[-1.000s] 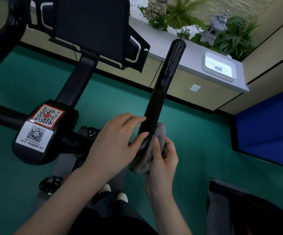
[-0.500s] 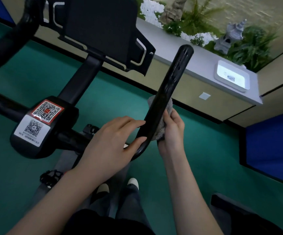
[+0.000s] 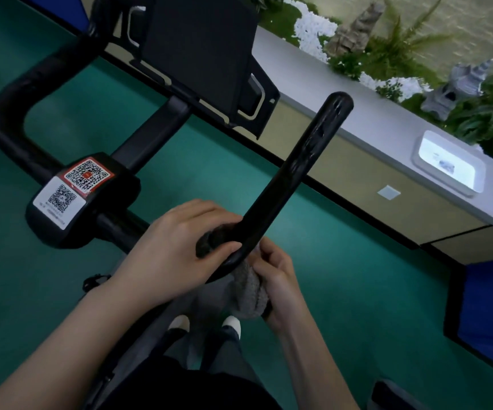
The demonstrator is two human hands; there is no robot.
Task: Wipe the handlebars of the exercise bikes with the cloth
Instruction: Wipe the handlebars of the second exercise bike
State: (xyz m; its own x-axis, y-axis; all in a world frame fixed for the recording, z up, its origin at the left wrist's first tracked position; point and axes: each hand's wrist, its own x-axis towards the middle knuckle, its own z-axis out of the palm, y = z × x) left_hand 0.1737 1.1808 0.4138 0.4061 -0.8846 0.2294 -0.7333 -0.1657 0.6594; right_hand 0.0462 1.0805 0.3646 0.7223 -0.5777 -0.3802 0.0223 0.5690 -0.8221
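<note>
1. Right hand (image 3: 275, 279) first, in the head view: half a second ago it was up the rising bar with the cloth, and now it is back down at the bend, fingers curled round the grey cloth (image 3: 249, 294), which bunches under and behind the bar.
2. Left hand (image 3: 177, 250) has closed in too: it was resting on the inner side of the bend, and now its thumb and fingers pinch a dark fold of the cloth against the handlebar (image 3: 286, 173) just where the bar turns upward.
3. So the cloth wraps the bend from both sides, held by both hands. I judge one up-and-down pass of this right horn is done and I am working the curve, or regripping for another stroke.
4. Left loop of the handlebars (image 3: 8, 108) shows no cloth near it; I take it as not yet done in this pass.
5. Materials: the bar is a smooth, glossy black tube with a rounded tip, faintly smeared along its length. The cloth is soft, nubbly, thick enough to wad.
6. Centre clamp (image 3: 82, 199) is matte black with two paper QR stickers (image 3: 70, 187); above it tilts a flat, dark tablet holder (image 3: 201, 51).
7. Beyond lie the green floor (image 3: 357, 261), a pale counter (image 3: 372, 125), plants and a stone lantern (image 3: 452, 90).
</note>
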